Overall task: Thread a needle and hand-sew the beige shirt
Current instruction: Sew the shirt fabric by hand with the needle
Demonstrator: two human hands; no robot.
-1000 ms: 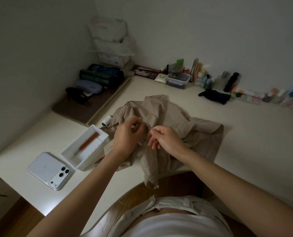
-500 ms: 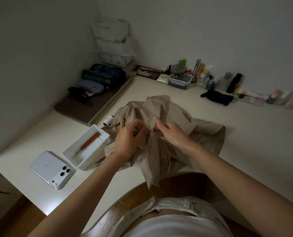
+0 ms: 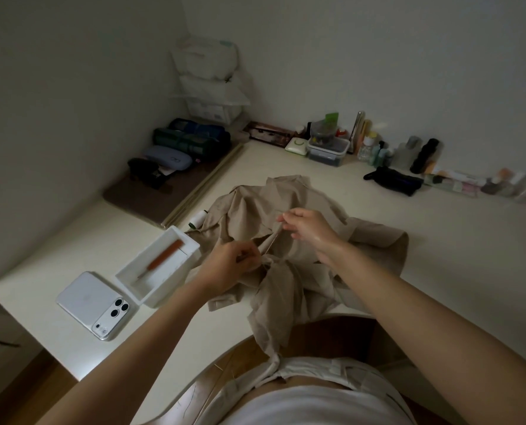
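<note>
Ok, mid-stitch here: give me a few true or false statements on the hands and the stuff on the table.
1. The left hand pinches the beige shirt. True.
2. The right hand lies flat on the table. False: it is above the shirt, its fingers pinching a thread that runs down to the fabric.
3. The orange-handled tool lies inside the white box. True.
4. The phone lies on the shirt. False: it lies on the table, left of the white box.

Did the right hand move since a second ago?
Yes. Judged against the white box, the right hand has moved farther away across the beige shirt, toward the back wall, pinching what looks like thread, while the left hand grips the shirt.
</note>
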